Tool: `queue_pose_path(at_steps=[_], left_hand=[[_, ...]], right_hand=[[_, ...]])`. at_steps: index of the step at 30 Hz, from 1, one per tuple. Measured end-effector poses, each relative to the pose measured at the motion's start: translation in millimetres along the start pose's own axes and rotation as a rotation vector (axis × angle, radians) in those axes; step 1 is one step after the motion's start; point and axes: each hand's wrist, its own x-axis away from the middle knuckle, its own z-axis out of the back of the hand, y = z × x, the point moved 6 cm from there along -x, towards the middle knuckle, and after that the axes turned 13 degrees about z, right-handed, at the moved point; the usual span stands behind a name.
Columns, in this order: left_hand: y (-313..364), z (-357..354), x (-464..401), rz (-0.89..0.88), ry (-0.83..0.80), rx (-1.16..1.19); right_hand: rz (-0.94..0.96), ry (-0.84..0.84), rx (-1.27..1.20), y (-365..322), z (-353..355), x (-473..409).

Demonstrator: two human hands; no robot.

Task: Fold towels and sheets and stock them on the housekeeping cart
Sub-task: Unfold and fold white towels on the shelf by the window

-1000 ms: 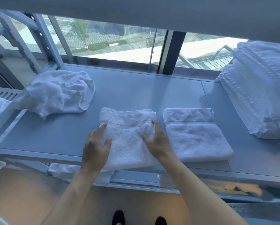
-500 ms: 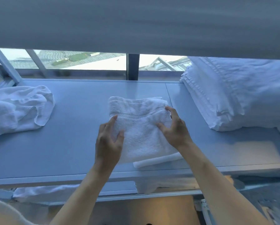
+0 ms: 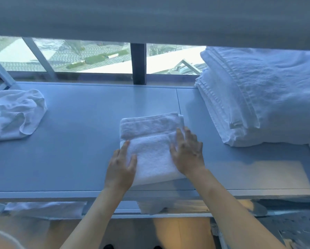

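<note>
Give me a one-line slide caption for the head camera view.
Both hands, left hand and right hand, flat on a folded white towel on the grey shelf.

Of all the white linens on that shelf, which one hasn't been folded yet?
The crumpled towel at the far left end. It lies bunched and loose, while the small towel under both hands and the big stack at the right are squared.

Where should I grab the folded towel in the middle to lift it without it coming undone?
Probably take the folded towel by its left and right edges, one hand per side, fingers under the layers. It lies flat with a banded flap at the far end, so a side grip keeps the folds closed.
</note>
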Motion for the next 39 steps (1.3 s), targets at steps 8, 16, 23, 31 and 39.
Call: queue_pose_path(at_steps=[8,16,23,31,39], left_hand=[[22.3,-23.6,-6.6,-0.036,0.026,0.012],[79.2,-83.5,-22.7,-0.104,-0.040,0.009],[120.9,-125.5,-30.5,-0.122,-0.132,-0.003],[109.5,-114.3,-40.7,-0.143,-0.240,0.003],[69.2,-18.6,-55.8,-0.256,-0.108,-0.117]], right_hand=[[0.233,-0.023,-0.188,-9.7,-15.1,-11.2],[0.117,-0.027,-0.151,69.1,-7.0,-16.8],[0.025,-0.028,-0.136,119.7,9.1,-21.5],[0.012,-0.039,-0.118,107.8,15.3,-26.1],[0.109,0.017,-0.164,-0.5,12.6,-52.1]])
